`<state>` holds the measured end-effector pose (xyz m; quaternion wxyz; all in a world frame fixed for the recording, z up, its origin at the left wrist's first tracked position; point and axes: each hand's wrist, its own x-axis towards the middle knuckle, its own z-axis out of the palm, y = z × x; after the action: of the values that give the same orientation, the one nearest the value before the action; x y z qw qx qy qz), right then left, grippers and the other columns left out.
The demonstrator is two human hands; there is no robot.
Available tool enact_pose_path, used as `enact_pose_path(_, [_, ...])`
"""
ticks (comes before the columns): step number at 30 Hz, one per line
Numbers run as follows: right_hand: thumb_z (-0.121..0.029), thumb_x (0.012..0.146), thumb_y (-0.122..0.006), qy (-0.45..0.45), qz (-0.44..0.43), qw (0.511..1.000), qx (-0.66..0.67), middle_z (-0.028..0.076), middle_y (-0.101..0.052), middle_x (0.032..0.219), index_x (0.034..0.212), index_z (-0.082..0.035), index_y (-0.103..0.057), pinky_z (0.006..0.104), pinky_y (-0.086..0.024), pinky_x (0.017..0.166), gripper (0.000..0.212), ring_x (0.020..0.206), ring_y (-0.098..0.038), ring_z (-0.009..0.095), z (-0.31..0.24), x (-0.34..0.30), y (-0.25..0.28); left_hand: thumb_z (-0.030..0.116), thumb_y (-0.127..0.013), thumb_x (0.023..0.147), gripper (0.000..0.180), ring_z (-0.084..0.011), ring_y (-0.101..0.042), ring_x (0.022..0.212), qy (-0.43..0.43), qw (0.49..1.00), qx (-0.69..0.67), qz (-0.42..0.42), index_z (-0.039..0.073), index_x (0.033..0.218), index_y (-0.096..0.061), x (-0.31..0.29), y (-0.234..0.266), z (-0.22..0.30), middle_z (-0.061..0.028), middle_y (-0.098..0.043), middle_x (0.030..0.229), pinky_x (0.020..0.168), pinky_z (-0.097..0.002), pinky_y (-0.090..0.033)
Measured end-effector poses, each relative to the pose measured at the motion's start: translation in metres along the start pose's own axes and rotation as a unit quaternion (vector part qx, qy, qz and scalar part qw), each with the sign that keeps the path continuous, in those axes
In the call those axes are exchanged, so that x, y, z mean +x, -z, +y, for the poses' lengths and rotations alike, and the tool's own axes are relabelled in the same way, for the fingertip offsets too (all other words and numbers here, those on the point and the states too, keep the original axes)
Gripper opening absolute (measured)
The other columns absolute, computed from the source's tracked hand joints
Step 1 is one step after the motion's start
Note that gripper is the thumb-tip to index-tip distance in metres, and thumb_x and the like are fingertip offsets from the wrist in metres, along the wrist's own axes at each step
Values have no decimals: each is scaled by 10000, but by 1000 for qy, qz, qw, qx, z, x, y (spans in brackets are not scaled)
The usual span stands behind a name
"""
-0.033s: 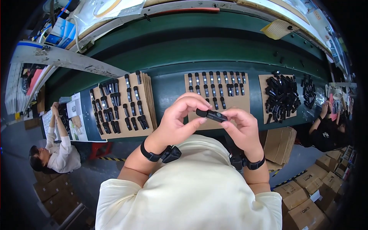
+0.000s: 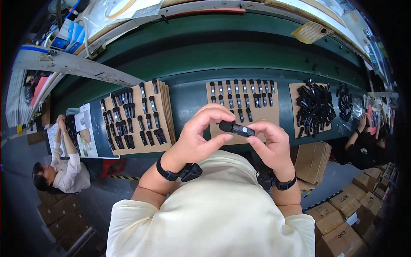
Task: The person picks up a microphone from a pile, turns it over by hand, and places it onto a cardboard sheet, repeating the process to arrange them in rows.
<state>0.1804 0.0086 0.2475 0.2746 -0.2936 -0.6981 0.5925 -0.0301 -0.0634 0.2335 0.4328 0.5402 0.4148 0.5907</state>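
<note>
In front of my chest, my right hand [image 2: 272,143] pinches one end of a small black clip-on microphone [image 2: 242,129] between thumb and forefinger. Its rounded foam tip [image 2: 225,126] points left, and a pale round mark shows on its body. My left hand [image 2: 203,132] curves about the foam tip, thumb and forefinger apart, with small gaps to the microphone. Beyond the hands, a cardboard sheet [image 2: 267,122] carries similar microphones in rows, the nearest row partly hidden by my left hand.
More microphones lie in rows on stacked cardboard [image 2: 165,141] at left. At right, a heap of microphones [image 2: 314,109] covers another sheet, beside a smaller pile [image 2: 345,103]. A slanting white beam [image 2: 85,68] crosses at left. One person [image 2: 64,167] sits left, another [image 2: 366,145] right.
My left thumb and forefinger have parted slightly from the microphone. It has turned a little in my right hand, so its round mark looks brighter.
</note>
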Motion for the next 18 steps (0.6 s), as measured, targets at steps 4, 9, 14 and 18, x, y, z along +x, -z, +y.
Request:
enact_pose_path(4, [23,799,-686,109,10,989,-102,100,-659,927,1090,26,-622,283,-476,717,297,785,-601,158,-8,-3,-1,53,-727,796,311,-236,-622,957,11,990,138,-37,12,1080,-606,-1,3,17,-133,-627,1046,946,-388,-459])
enact_pose_path(9, [27,780,-704,144,40,986,-79,103,-660,929,1073,22,-632,279,-469,719,302,798,-608,182,-13,-6,-8,58,-742,773,293,-218,-636,897,-50,981,182,-53,25,1045,-638,-3,3,14,-101,-668,941,992,-429,-428])
enact_pose_path(14, [10,769,-731,61,9,996,-57,102,-656,913,1058,15,-639,278,-465,720,303,804,-609,192,-24,-6,-8,58,-756,753,323,-221,-625,877,-87,981,163,-55,25,1054,-641,-3,0,12,-96,-664,926,1003,-462,-412])
enact_pose_path(18, [-15,761,-756,103,34,991,-79,102,-651,897,1054,12,-641,283,-464,706,316,786,-605,196,-18,-8,-10,44,-761,737,315,-223,-617,852,-81,983,162,-37,26,1030,-648,-2,-3,19,-88,-655,908,999,-484,-411])
